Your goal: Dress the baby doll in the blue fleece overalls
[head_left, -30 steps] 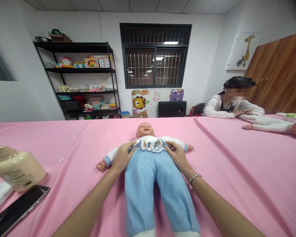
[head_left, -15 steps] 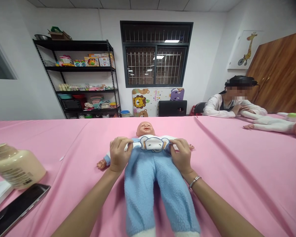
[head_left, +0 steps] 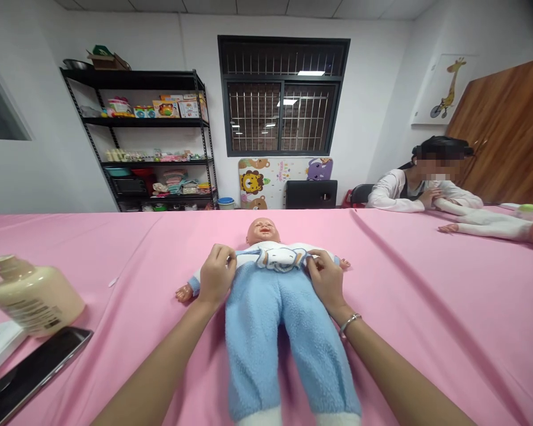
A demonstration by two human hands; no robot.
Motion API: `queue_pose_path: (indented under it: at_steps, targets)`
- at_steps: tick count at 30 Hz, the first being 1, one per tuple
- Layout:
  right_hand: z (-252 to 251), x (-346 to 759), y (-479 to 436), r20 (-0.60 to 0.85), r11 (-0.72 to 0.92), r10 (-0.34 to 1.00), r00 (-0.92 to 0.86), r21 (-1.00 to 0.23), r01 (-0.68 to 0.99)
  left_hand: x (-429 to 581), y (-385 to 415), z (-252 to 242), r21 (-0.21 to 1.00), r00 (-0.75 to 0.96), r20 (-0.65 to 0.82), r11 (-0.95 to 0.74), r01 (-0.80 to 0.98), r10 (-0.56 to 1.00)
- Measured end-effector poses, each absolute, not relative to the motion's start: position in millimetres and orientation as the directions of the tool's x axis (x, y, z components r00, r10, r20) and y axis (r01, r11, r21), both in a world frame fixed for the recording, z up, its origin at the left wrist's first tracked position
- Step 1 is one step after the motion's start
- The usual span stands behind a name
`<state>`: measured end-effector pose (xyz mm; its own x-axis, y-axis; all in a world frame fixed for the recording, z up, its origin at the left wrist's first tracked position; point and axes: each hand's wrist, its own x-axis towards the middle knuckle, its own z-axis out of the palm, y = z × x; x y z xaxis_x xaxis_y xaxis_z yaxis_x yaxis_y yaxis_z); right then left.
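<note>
- Your left hand [head_left: 217, 273] and right hand [head_left: 326, 278] each pinch the blue trousers' [head_left: 279, 331] waistband, now drawn higher than before.
- Doll [head_left: 266, 260] lies face-up on the pink worktop [head_left: 426, 307]; the bib stays partly exposed.

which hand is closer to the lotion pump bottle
Left. The left hand grips the blue overalls at the doll's waist, on the side toward the lotion pump bottle. The right hand grips the opposite side, farther from it.
</note>
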<state>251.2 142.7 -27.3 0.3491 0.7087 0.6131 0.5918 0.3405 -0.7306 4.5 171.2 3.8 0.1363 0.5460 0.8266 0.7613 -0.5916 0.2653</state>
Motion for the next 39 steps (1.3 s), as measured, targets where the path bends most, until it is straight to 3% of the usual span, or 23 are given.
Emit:
queue_pose_path:
  at_steps: [6, 11, 17, 23, 28, 34, 39]
  targets:
    - [-41.0, 256.6, 157.9, 0.513, 0.398, 0.817, 0.263, -0.832, 0.387, -3.6, 179.9, -9.3, 0.402, 0.175, 0.600, -0.484, 0.777, 0.780]
    - [-46.4, 255.7, 162.8, 0.416, 0.357, 0.870, 0.264, -0.902, 0.243, 9.4, 173.1, -9.1, 0.519, 0.237, 0.547, -0.547, 0.657, 0.803]
    - [-48.2, 255.0, 162.9, 0.409, 0.337, 0.873, 0.266, -0.899, 0.278, 28.0, 169.2, -14.5, 0.572, 0.260, 0.595, -0.628, 0.528, 0.761]
    - [-54.1, 258.8, 169.1, 0.377, 0.318, 0.885, 0.273, -0.918, 0.238, 32.8, 174.7, -30.2, 0.585, 0.159, 0.572, -0.536, 0.609, 0.805]
    - [-63.8, 266.6, 174.1, 0.283, 0.218, 0.869, 0.407, -0.955, 0.200, 33.0, 173.0, -30.1, 0.564, 0.061, 0.603, -0.479, 0.673, 0.795]
    - [-52.8, 273.7, 174.2, 0.271, 0.185, 0.929, 0.253, -0.930, 0.318, 34.7, 165.3, -21.6, 0.677, -0.032, 0.567, -0.443, 0.588, 0.823]
    - [-45.8, 274.8, 181.8, 0.034, 0.074, 0.899, 0.436, -0.995, -0.074, 46.0, 159.9, -31.7, 0.748, -0.100, 0.528, -0.406, 0.525, 0.843]
